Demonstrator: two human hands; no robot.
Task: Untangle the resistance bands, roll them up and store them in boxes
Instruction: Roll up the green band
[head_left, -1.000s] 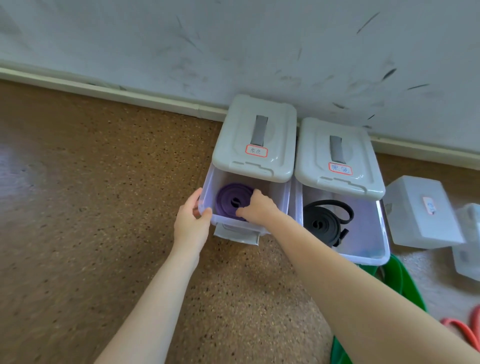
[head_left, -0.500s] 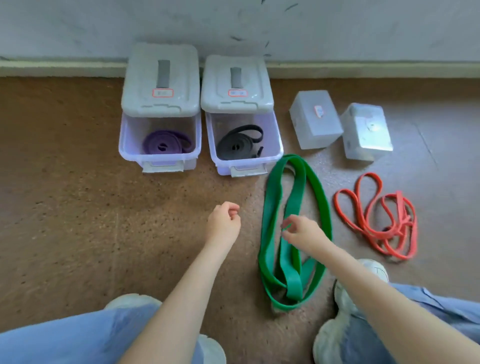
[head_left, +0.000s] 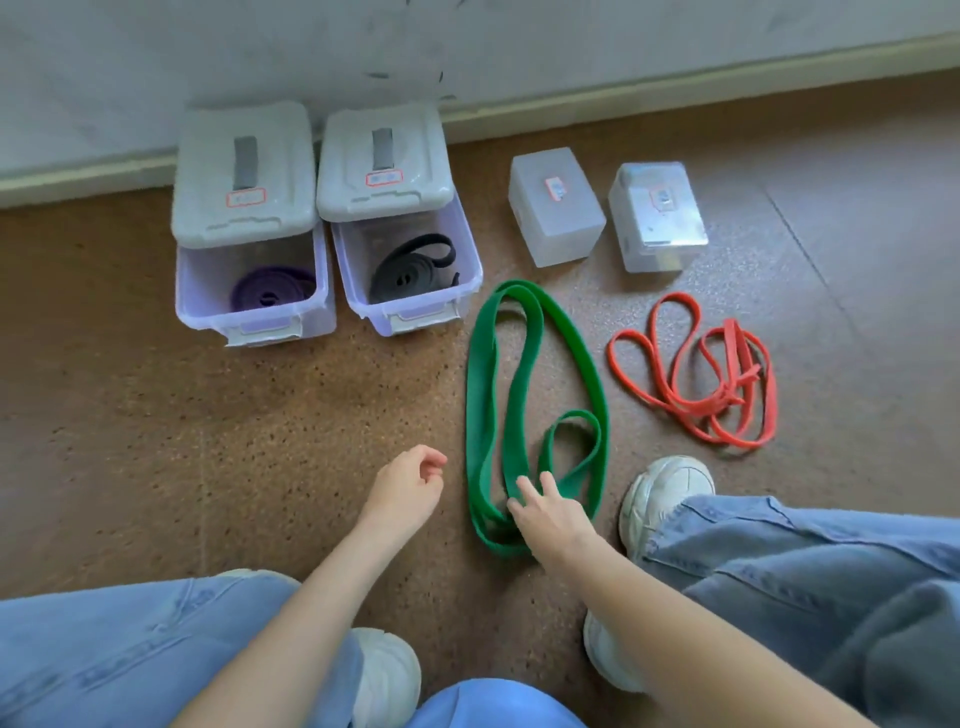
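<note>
Both hands released: right hand (head_left: 551, 514) touches green band (head_left: 479, 395); left hand (head_left: 408, 488) loosely curled.

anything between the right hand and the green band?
Nothing visible. The right hand has its straight fingers already over the green resistance band's near end on the floor. The left hand hangs beside it, holding nothing.

Left hand (head_left: 404, 487) at lower centre of frame, fingers loosely curled, holding nothing, forearm running down to lower left. Right hand (head_left: 550, 512) just right of it, fingers extended forward and spread, forearm angling to lower right corner. Both arms bare.
</note>
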